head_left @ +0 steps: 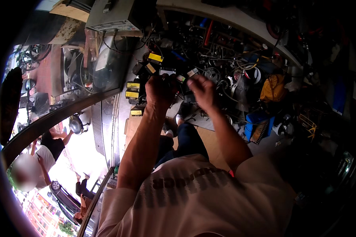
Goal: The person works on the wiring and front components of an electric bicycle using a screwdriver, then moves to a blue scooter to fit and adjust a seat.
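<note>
My left hand [159,91] is raised in front of me, closed in a fist; a dark shape shows at its fingers, too dim to name. To its right, my right hand [202,91] is closed too, its curled fingers turned toward the left one, with a gap between the hands. What it holds, if anything, is hidden. Beyond and below the hands lie dark block-shaped batteries with yellow labels, among them one battery [137,111] left of my left wrist and another [155,58] farther off. A small pale item [192,72] shows just past my right fingers.
A grey instrument box [110,17] with cables stands at the upper left. Tangled cables and metal parts [229,75] cover the far right floor, beside an orange-yellow bag [273,87] and a blue box [252,123]. Left, past a glass-and-metal frame [55,112], people are outside.
</note>
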A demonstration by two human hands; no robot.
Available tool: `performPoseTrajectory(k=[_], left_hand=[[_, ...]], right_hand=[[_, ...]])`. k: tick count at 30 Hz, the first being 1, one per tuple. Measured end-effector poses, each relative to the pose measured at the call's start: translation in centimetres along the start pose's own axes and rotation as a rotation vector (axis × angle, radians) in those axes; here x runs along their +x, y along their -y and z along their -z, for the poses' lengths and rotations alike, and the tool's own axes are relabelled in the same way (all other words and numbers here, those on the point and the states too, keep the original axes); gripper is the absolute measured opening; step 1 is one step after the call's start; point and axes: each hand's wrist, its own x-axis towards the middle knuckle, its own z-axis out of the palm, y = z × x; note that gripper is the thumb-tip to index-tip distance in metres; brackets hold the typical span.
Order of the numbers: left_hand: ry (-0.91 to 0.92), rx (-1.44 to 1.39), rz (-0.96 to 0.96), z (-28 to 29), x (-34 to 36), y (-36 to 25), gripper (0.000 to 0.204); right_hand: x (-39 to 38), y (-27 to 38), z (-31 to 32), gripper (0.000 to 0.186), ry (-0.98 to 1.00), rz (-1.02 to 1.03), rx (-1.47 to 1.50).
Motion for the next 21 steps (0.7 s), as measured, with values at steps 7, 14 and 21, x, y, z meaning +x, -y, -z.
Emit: performPoseTrajectory(k=[7, 14, 21], left_hand=[[-0.084, 0.142, -0.127, -2.0, 0.0, 2.7, 0.021], [-0.002, 0.799, -0.444, 2.9, 3.1, 5.8, 0.018], [-0.122, 0.892, -0.488, -4.2, 0.4, 6.6, 0.027]], right_hand=[[-2.0, 4.7, -2.1, 0.022, -0.013, 0.054, -0.329], [-1.6, -1.8, -1.8, 0.012, -0.062, -0.012, -0.154], [-1.1, -0.6, -1.7, 0.019, -0.044, -0.12, 0.671]])
